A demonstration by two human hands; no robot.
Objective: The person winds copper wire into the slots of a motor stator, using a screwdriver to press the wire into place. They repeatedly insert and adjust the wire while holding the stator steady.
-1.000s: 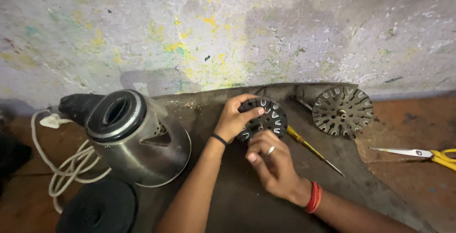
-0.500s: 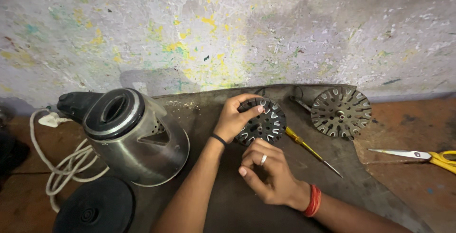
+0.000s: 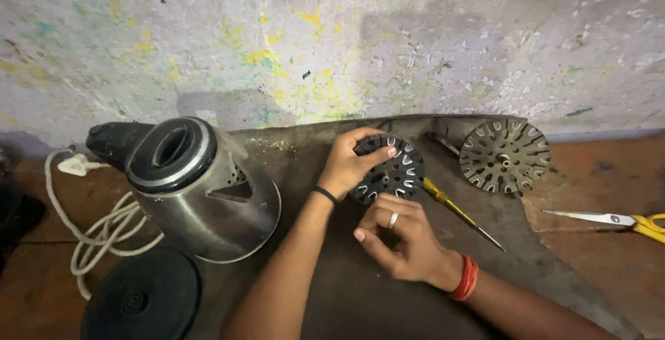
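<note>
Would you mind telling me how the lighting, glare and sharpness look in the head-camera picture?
Head view: dim, soft light with no hard shadows; a bright glare band runs along the steel kettle; the wide lens bows the edges; the left hand on the dark slotted disc and the right hand are sharp.

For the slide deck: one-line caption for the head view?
Left hand steadies a dark slotted disc on a mat while the right hand works beside it.

Under the fingers (image 3: 377, 151) a dark matt slotted metal disc (image 3: 388, 170); left of them a brushed, shiny steel kettle (image 3: 201, 187)
</note>
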